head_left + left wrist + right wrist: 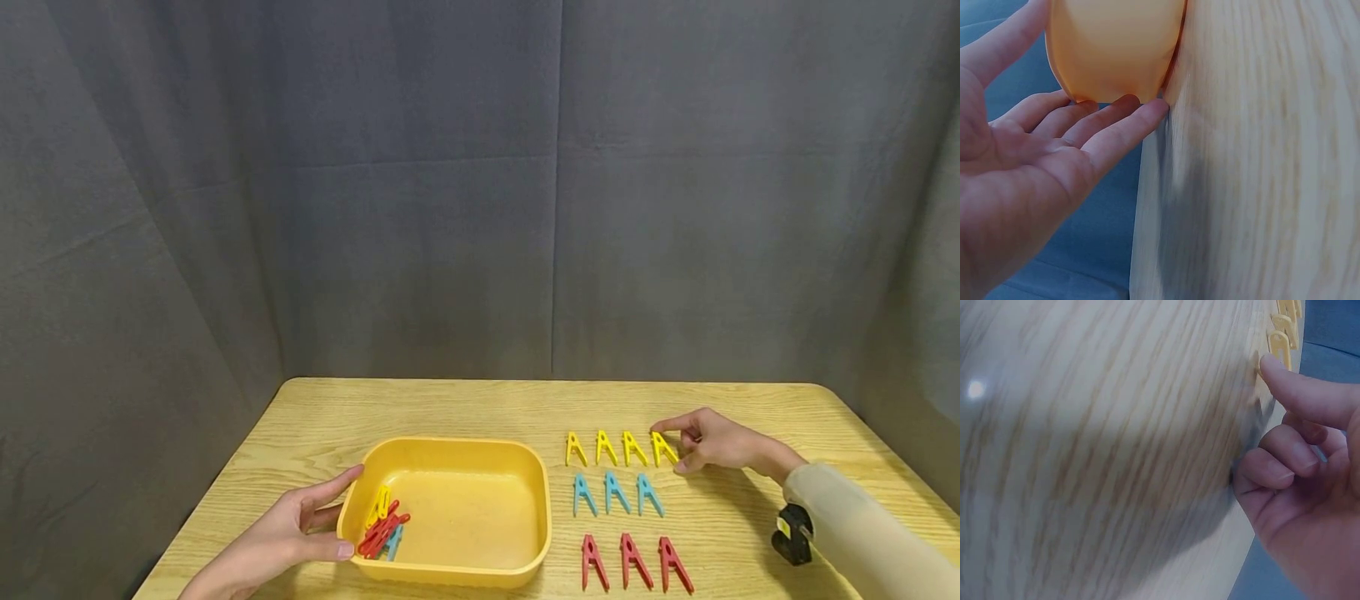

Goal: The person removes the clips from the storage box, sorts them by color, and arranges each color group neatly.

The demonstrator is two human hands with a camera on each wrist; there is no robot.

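A yellow tub (450, 571) stands on the wooden table (450, 408) at the front left, with several red, yellow and blue pegs (382, 527) piled in its left end. My left hand (330, 517) lies against the tub's left wall, fingers straight; the left wrist view shows the fingertips (1147, 109) touching the tub (1116, 44). To the right lie rows of pegs: yellow (604, 447), blue (617, 492), red (633, 562). My right hand (678, 446) is at the rightmost yellow peg (663, 448), its index fingertip (1269, 362) touching the peg (1280, 344), with the other fingers curled.
A dark grey curtain (480, 208) closes off the back and both sides. Bare wood lies behind the tub and the peg rows. The table's right edge (885, 450) runs close to my right forearm, which wears a black wrist camera (791, 535).
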